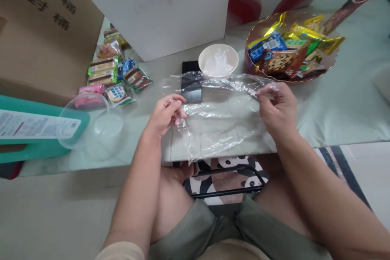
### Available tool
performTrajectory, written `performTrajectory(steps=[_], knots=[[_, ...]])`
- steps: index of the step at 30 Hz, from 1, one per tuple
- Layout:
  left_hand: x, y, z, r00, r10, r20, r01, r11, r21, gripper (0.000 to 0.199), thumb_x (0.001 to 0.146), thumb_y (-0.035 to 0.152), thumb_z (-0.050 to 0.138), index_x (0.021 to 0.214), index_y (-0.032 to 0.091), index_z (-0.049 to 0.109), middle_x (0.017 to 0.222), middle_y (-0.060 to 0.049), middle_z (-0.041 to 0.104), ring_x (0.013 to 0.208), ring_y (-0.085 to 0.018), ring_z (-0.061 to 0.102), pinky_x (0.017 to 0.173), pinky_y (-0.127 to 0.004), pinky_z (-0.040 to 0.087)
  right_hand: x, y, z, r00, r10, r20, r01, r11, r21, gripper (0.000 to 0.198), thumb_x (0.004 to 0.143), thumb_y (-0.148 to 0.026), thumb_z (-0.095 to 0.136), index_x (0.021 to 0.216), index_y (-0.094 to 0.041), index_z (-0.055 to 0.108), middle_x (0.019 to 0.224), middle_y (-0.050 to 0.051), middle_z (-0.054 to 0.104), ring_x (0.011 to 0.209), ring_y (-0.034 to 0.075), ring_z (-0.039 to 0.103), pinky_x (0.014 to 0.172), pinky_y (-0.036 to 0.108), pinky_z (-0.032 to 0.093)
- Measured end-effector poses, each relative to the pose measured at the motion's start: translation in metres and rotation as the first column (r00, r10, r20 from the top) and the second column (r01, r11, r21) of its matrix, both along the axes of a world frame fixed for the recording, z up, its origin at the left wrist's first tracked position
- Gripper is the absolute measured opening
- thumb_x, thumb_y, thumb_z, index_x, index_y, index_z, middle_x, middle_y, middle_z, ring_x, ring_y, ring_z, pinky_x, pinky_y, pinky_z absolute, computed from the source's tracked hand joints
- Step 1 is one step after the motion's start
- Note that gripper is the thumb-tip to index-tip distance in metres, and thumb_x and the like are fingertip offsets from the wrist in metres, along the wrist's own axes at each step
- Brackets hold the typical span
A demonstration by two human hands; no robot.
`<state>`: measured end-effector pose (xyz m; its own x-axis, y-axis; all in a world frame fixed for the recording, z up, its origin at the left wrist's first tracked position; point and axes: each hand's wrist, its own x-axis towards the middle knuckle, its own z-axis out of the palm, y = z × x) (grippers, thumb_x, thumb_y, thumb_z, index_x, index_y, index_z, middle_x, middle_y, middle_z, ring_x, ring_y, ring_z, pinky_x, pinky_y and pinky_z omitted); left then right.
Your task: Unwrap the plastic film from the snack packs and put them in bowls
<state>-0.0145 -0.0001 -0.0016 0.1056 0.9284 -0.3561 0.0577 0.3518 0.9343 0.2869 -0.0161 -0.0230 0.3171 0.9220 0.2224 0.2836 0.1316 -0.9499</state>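
A clear plastic bag is stretched between my two hands over the front of the table. My left hand pinches its left edge between thumb and fingers. On the other side, my right hand grips the bag's upper right corner with curled fingers. Behind the film lies a dark phone, partly seen through it. Just beyond the bag stands a white paper bowl with crumpled clear plastic inside.
A gold-rimmed bowl of wrapped snacks stands at the right. More packaged snacks lie at the left, near clear plastic tubs and a green-handled container. A cardboard box, a white box and a red-white carton line the back.
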Motion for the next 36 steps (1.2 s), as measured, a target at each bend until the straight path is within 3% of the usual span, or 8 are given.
performTrajectory(steps=[3, 5, 8, 12, 23, 27, 30, 36], knots=[[0.003, -0.002, 0.002, 0.991, -0.125, 0.042, 0.127, 0.991, -0.047, 0.055, 0.065, 0.039, 0.084, 0.114, 0.022, 0.063, 0.075, -0.004, 0.077, 0.059, -0.019, 0.073, 0.049, -0.023, 0.053, -0.001, -0.001, 0.002, 0.999, -0.030, -0.023, 0.030, 1.000, -0.001, 0.019, 0.087, -0.039, 0.069, 0.081, -0.025, 0.058, 0.076, 0.000, 0.059, 0.048, 0.010, 0.042, 0.041, 0.027, 0.033], [0.007, -0.002, 0.001, 0.985, -0.171, -0.028, 0.170, 0.984, -0.050, 0.048, 0.065, 0.034, 0.084, 0.107, 0.020, 0.065, 0.075, -0.005, 0.077, 0.057, -0.018, 0.072, 0.045, -0.021, 0.048, -0.001, -0.001, 0.002, 0.997, -0.046, -0.063, 0.046, 0.999, 0.014, 0.020, 0.087, -0.040, 0.069, 0.081, -0.026, 0.057, 0.075, -0.001, 0.058, 0.047, 0.010, 0.040, 0.041, 0.028, 0.032], [0.013, 0.000, -0.005, 0.990, -0.057, -0.126, 0.066, 0.995, 0.073, 0.023, 0.069, 0.029, 0.078, 0.087, 0.018, 0.066, 0.066, -0.001, 0.071, 0.042, -0.010, 0.057, 0.037, -0.018, 0.034, 0.001, 0.000, 0.001, 0.995, -0.012, -0.098, 0.016, 0.999, 0.036, 0.020, 0.079, -0.034, 0.075, 0.088, -0.027, 0.058, 0.083, 0.000, 0.060, 0.055, 0.011, 0.047, 0.047, 0.028, 0.037], [0.015, 0.006, -0.012, 0.995, 0.097, -0.025, -0.090, 0.976, 0.199, 0.020, 0.070, 0.022, 0.074, 0.089, 0.020, 0.067, 0.071, 0.000, 0.072, 0.053, -0.011, 0.063, 0.051, -0.022, 0.049, 0.003, 0.000, 0.000, 0.993, 0.113, -0.021, -0.114, 0.990, -0.080, 0.022, 0.073, -0.029, 0.076, 0.090, -0.025, 0.062, 0.080, -0.001, 0.062, 0.064, 0.013, 0.053, 0.055, 0.027, 0.041], [0.010, 0.008, -0.007, 0.973, 0.215, 0.085, -0.225, 0.964, 0.143, 0.017, 0.070, 0.018, 0.072, 0.084, 0.019, 0.062, 0.083, -0.002, 0.074, 0.070, -0.012, 0.072, 0.068, -0.024, 0.059, 0.003, 0.004, -0.013, 0.991, 0.108, -0.085, -0.111, 0.993, -0.036, 0.032, 0.076, -0.033, 0.079, 0.097, -0.027, 0.056, 0.080, -0.002, 0.064, 0.066, 0.015, 0.061, 0.063, 0.032, 0.052], [0.011, 0.009, -0.004, 0.962, 0.261, 0.077, -0.269, 0.958, 0.105, 0.018, 0.072, 0.021, 0.073, 0.084, 0.019, 0.060, 0.076, 0.001, 0.071, 0.061, -0.011, 0.069, 0.053, -0.019, 0.054, 0.001, 0.004, -0.016, 0.957, 0.128, -0.262, -0.150, 0.986, -0.067, 0.047, 0.069, -0.033, 0.084, 0.104, -0.030, 0.053, 0.088, -0.002, 0.068, 0.073, 0.015, 0.067, 0.067, 0.030, 0.056], [0.010, 0.012, -0.002, 0.902, 0.411, 0.130, -0.425, 0.898, 0.111, 0.016, 0.076, 0.019, 0.070, 0.087, 0.022, 0.058, 0.072, 0.005, 0.067, 0.051, -0.007, 0.063, 0.043, -0.016, 0.044, -0.001, 0.001, -0.014, 0.892, 0.172, -0.419, -0.274, 0.942, -0.196, 0.067, 0.063, -0.035, 0.088, 0.117, -0.031, 0.049, 0.094, -0.002, 0.072, 0.082, 0.017, 0.071, 0.071, 0.032, 0.060], [-0.001, 0.014, -0.007, 0.899, 0.405, 0.168, -0.431, 0.888, 0.163, 0.025, 0.079, 0.032, 0.077, 0.095, 0.025, 0.059, 0.085, 0.003, 0.068, 0.057, -0.007, 0.063, 0.046, -0.017, 0.044, -0.008, -0.005, -0.006, 0.869, 0.362, -0.339, -0.480, 0.784, -0.393, 0.036, 0.072, -0.047, 0.084, 0.084, -0.021, 0.062, 0.091, 0.006, 0.074, 0.080, 0.017, 0.071, 0.069, 0.031, 0.061]])
